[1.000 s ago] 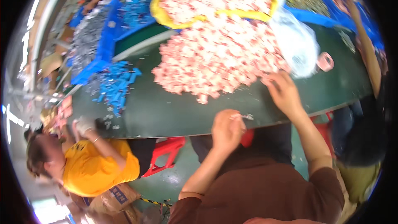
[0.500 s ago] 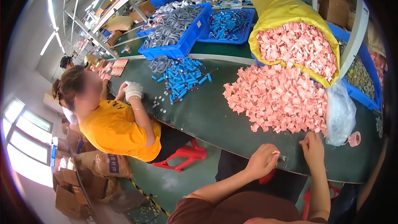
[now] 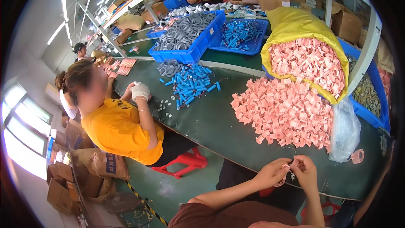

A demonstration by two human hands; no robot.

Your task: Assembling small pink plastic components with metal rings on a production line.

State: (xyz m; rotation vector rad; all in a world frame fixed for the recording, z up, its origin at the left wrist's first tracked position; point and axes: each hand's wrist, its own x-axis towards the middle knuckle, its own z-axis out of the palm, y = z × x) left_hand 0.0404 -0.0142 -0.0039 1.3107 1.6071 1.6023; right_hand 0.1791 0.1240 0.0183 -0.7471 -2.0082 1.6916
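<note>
Close to the table's near edge, my left hand (image 3: 271, 173) is closed around a small pink plastic part (image 3: 280, 182), mostly covered by the fingers. My right hand (image 3: 305, 171) meets it there, fingertips pinched against the same spot. What the right fingers grip is too small to name. A little metallic bit (image 3: 292, 177) shows just below the fingertips. Beyond both hands spreads a big heap of pink plastic parts (image 3: 287, 112). To the right, a single pink ring-shaped part (image 3: 357, 156) lies beside a clear plastic bag (image 3: 345, 131).
A yellow sack (image 3: 295, 19) spills more pink parts. Left of it are a blue crate (image 3: 192, 52) of grey rings, a blue tray (image 3: 249, 50) and a pile of blue cylinders (image 3: 190, 84). A co-worker in a yellow shirt (image 3: 120, 124) sits left. A shelf post (image 3: 365, 52) stands right.
My right hand has moved left from the heap's near edge to the left hand, and their fingertips now meet. The whole view has shifted slightly.
</note>
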